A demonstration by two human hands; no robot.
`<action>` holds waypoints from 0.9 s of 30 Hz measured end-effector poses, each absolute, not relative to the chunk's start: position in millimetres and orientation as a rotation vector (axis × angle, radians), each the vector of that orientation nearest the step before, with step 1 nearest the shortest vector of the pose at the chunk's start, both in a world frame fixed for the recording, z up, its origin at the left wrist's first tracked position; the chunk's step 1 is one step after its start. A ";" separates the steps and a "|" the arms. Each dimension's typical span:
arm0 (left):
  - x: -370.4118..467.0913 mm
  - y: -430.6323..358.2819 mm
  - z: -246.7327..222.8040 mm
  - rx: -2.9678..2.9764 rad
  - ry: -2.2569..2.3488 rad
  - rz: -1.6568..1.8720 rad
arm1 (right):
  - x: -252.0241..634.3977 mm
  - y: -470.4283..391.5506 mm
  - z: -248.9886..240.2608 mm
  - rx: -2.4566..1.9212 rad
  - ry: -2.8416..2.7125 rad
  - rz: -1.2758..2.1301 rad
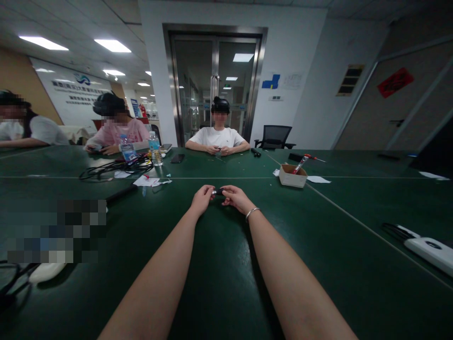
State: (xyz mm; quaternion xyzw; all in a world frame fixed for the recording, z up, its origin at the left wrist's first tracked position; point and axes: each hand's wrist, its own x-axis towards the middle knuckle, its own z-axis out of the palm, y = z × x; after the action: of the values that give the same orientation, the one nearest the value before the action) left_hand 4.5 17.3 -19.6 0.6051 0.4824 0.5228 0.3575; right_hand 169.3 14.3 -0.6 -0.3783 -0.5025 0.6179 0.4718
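Both my arms stretch forward over the dark green table (219, 264). Between my hands is a small black piece with a silvery end (218, 192); its exact kind is too small to make out. My left hand (202, 198) pinches the silvery end on the left. The fingers of my right hand (238, 197) close on the black end, and a silver bracelet (252, 214) circles that wrist. My fingertips cover part of the piece, held just above or at the tabletop; I cannot tell which.
A small box (293, 176) with a tube-like packet stands ahead right. Bottles (155, 150), tangled black cables (116, 167) and paper scraps (150, 181) lie ahead left. A white power strip (430, 250) is at right. Across the table sits a person (218, 137); two others sit left.
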 end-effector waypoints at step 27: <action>2.1 15.6 -16.1 1.545 1.312 1.284 | 168.9 15.8 -2.3 -0.932 -1.259 1.491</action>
State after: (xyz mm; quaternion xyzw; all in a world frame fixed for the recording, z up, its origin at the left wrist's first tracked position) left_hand 2.1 15.6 -16.1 0.6001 0.5096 0.4988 0.3624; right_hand 168.9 15.8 -2.3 -0.3803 -0.5140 0.6083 0.4702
